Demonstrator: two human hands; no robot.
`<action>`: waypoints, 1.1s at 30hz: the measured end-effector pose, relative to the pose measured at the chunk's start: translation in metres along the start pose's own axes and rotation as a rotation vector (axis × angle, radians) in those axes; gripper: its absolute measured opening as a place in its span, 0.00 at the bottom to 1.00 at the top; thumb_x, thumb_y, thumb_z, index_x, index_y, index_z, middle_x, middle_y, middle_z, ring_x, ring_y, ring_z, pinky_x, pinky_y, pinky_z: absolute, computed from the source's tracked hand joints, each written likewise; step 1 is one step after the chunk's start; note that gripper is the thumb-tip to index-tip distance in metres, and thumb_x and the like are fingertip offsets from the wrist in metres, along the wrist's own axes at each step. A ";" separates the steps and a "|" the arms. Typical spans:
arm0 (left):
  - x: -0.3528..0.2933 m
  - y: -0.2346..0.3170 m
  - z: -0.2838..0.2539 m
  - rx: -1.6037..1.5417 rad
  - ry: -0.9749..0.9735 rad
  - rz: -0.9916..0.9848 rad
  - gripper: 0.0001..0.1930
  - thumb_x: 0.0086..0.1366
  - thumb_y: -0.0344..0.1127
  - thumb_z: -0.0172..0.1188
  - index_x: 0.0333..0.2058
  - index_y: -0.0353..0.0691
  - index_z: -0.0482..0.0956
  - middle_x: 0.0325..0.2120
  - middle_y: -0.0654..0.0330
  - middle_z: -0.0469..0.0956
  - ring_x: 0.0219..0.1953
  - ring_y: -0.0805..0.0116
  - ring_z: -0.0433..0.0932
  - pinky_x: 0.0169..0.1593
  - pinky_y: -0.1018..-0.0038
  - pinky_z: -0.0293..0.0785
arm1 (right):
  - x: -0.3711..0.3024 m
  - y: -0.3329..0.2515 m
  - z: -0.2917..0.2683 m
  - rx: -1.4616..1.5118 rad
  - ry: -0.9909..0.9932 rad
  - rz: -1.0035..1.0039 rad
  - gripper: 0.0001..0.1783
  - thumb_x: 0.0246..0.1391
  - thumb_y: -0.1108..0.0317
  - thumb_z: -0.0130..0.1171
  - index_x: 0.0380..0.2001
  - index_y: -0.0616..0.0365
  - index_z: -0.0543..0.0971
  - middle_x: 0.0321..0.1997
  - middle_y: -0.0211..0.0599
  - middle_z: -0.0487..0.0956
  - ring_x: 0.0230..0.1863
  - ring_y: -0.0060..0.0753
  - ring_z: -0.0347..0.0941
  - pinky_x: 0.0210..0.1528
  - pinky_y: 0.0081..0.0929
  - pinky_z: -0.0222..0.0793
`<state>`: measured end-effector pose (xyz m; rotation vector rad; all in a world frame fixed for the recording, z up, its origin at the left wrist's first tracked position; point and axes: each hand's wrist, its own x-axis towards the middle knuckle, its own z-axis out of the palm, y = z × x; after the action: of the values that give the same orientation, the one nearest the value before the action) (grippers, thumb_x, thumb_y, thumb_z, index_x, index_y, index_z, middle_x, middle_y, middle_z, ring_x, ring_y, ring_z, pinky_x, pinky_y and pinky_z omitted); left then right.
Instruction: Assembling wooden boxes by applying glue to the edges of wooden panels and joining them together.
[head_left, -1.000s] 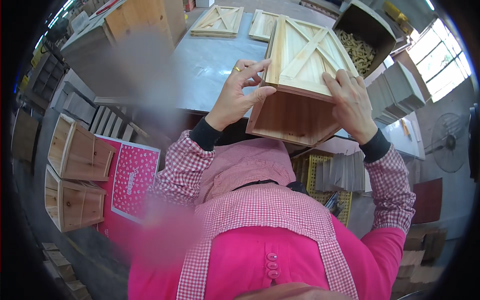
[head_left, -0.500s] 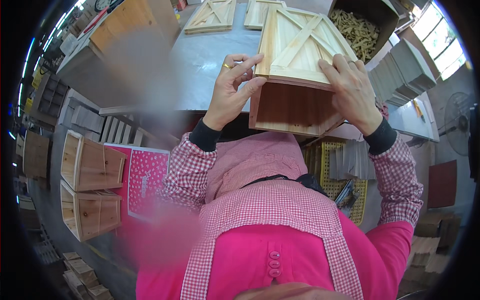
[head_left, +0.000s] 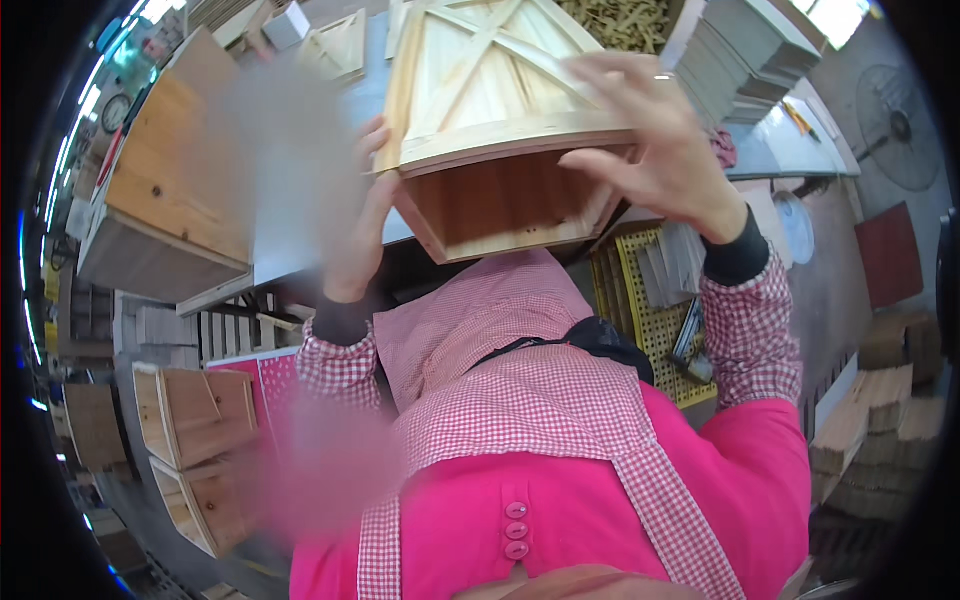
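A pale wooden box point(head_left: 530, 195) rests at the near edge of the table, its open side facing me. Its top panel point(head_left: 500, 65) has slats crossed in an X and a trim strip along the near edge. At the left near corner my left hand point(head_left: 362, 235) grips the box, thumb below the fingers; a lens smear partly hides this hand. My right hand point(head_left: 665, 145) is at the box's right near corner, blurred by motion, with its thumb and fingers apart. Whether its fingertips touch the panel I cannot tell.
More X-slatted panels point(head_left: 338, 48) lie on the table behind. Wood pieces fill a carton point(head_left: 620, 22) at the back right, beside stacked grey boards point(head_left: 745, 50). A large wooden box point(head_left: 175, 190) stands left. A yellow crate point(head_left: 640, 290) sits below the table; finished boxes point(head_left: 205, 410) stand lower left.
The box has shifted left in the picture and appears turned. My right hand's fingers have spread and lifted from their hold on the panel. My left hand stays at the left corner.
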<state>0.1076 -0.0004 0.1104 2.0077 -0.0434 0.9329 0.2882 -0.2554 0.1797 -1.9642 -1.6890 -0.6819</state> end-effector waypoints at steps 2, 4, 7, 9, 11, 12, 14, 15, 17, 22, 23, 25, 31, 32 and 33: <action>-0.002 0.002 -0.002 0.000 -0.010 -0.037 0.18 0.67 0.27 0.49 0.56 0.37 0.70 0.60 0.54 0.65 0.62 0.65 0.63 0.64 0.70 0.56 | -0.021 0.012 -0.014 0.210 0.195 0.132 0.34 0.44 0.70 0.66 0.57 0.60 0.69 0.53 0.43 0.73 0.56 0.39 0.70 0.59 0.33 0.63; -0.004 0.002 -0.001 0.017 0.007 -0.112 0.18 0.67 0.27 0.49 0.56 0.38 0.69 0.60 0.53 0.65 0.62 0.64 0.62 0.64 0.70 0.56 | -0.044 0.017 -0.003 0.307 0.216 0.214 0.33 0.45 0.71 0.66 0.57 0.61 0.69 0.56 0.44 0.72 0.58 0.38 0.68 0.60 0.33 0.62; -0.013 -0.008 -0.005 0.109 0.049 -0.163 0.19 0.68 0.29 0.49 0.57 0.38 0.69 0.60 0.53 0.65 0.62 0.64 0.62 0.64 0.70 0.56 | -0.067 0.018 0.022 0.528 0.274 0.359 0.33 0.47 0.73 0.66 0.58 0.63 0.68 0.61 0.46 0.69 0.62 0.36 0.65 0.62 0.32 0.61; -0.015 -0.015 -0.005 0.149 0.056 -0.184 0.19 0.68 0.30 0.50 0.57 0.38 0.68 0.60 0.53 0.65 0.62 0.63 0.62 0.64 0.70 0.56 | -0.066 0.010 0.036 0.456 0.417 0.350 0.32 0.44 0.74 0.67 0.55 0.62 0.71 0.57 0.47 0.73 0.56 0.41 0.71 0.56 0.31 0.66; -0.016 -0.012 -0.008 0.173 0.076 -0.231 0.19 0.69 0.32 0.50 0.57 0.38 0.69 0.61 0.53 0.64 0.63 0.63 0.62 0.65 0.69 0.56 | -0.064 0.010 0.040 0.434 0.487 0.336 0.31 0.43 0.75 0.68 0.54 0.62 0.72 0.56 0.48 0.75 0.53 0.43 0.74 0.54 0.31 0.69; -0.016 -0.010 -0.008 0.183 0.086 -0.255 0.19 0.69 0.32 0.50 0.57 0.38 0.69 0.61 0.52 0.64 0.63 0.62 0.62 0.65 0.68 0.56 | -0.064 0.011 0.040 0.407 0.483 0.313 0.31 0.42 0.76 0.68 0.53 0.63 0.73 0.55 0.48 0.75 0.53 0.43 0.74 0.53 0.31 0.70; -0.012 -0.006 -0.006 0.132 0.067 -0.202 0.19 0.69 0.33 0.50 0.57 0.37 0.69 0.61 0.52 0.64 0.63 0.62 0.61 0.65 0.68 0.56 | -0.064 0.013 0.040 0.351 0.475 0.269 0.29 0.41 0.78 0.68 0.51 0.63 0.74 0.54 0.48 0.76 0.52 0.44 0.75 0.52 0.31 0.70; -0.009 -0.003 -0.005 0.077 0.054 -0.148 0.19 0.69 0.34 0.51 0.57 0.37 0.69 0.61 0.52 0.64 0.63 0.61 0.61 0.65 0.67 0.56 | -0.063 0.014 0.039 0.353 0.479 0.269 0.29 0.41 0.78 0.68 0.51 0.63 0.74 0.54 0.48 0.76 0.52 0.44 0.75 0.52 0.31 0.70; -0.007 -0.002 -0.005 0.024 0.037 -0.092 0.19 0.69 0.35 0.51 0.57 0.37 0.69 0.61 0.51 0.63 0.64 0.61 0.61 0.65 0.67 0.55 | -0.063 0.014 0.035 0.343 0.463 0.254 0.27 0.40 0.79 0.67 0.49 0.63 0.76 0.51 0.48 0.77 0.51 0.44 0.76 0.52 0.31 0.71; -0.011 0.000 -0.007 0.023 0.036 -0.109 0.20 0.69 0.35 0.51 0.57 0.35 0.70 0.61 0.48 0.63 0.64 0.58 0.61 0.66 0.65 0.54 | -0.061 0.012 0.025 0.370 0.406 0.272 0.23 0.40 0.80 0.66 0.45 0.64 0.78 0.48 0.49 0.79 0.50 0.44 0.77 0.51 0.32 0.71; -0.010 0.002 -0.007 0.029 0.040 -0.114 0.20 0.69 0.35 0.51 0.57 0.33 0.69 0.61 0.47 0.63 0.64 0.57 0.61 0.66 0.64 0.54 | -0.062 0.014 0.023 0.366 0.411 0.274 0.23 0.40 0.80 0.66 0.45 0.64 0.78 0.48 0.49 0.79 0.50 0.44 0.77 0.51 0.32 0.71; -0.010 0.005 -0.006 0.038 0.041 -0.114 0.20 0.69 0.35 0.50 0.56 0.32 0.69 0.61 0.46 0.63 0.64 0.57 0.61 0.66 0.63 0.54 | -0.065 0.022 0.018 0.456 0.353 0.251 0.20 0.44 0.80 0.63 0.44 0.65 0.78 0.50 0.51 0.78 0.51 0.44 0.76 0.52 0.31 0.70; -0.006 0.012 -0.006 0.059 0.021 -0.178 0.23 0.69 0.38 0.49 0.56 0.27 0.67 0.62 0.43 0.61 0.64 0.54 0.61 0.66 0.61 0.53 | -0.066 0.031 0.024 0.575 0.384 0.312 0.16 0.49 0.77 0.61 0.43 0.66 0.79 0.49 0.55 0.78 0.51 0.45 0.76 0.51 0.32 0.69; -0.006 0.012 -0.006 0.082 0.023 -0.204 0.24 0.69 0.40 0.49 0.56 0.27 0.67 0.62 0.43 0.60 0.64 0.53 0.60 0.66 0.60 0.52 | -0.065 0.036 0.023 0.600 0.367 0.287 0.15 0.49 0.76 0.60 0.43 0.66 0.79 0.48 0.54 0.79 0.50 0.45 0.76 0.51 0.32 0.69; -0.008 0.011 -0.007 0.084 0.026 -0.196 0.24 0.69 0.40 0.49 0.56 0.27 0.67 0.62 0.43 0.60 0.64 0.53 0.60 0.66 0.60 0.52 | -0.063 0.042 0.022 0.625 0.350 0.260 0.15 0.50 0.76 0.60 0.43 0.66 0.79 0.47 0.53 0.79 0.49 0.44 0.76 0.51 0.32 0.70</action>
<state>0.0939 -0.0040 0.1155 2.0342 0.2070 0.8466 0.3232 -0.2953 0.1215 -1.4766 -1.2120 -0.3187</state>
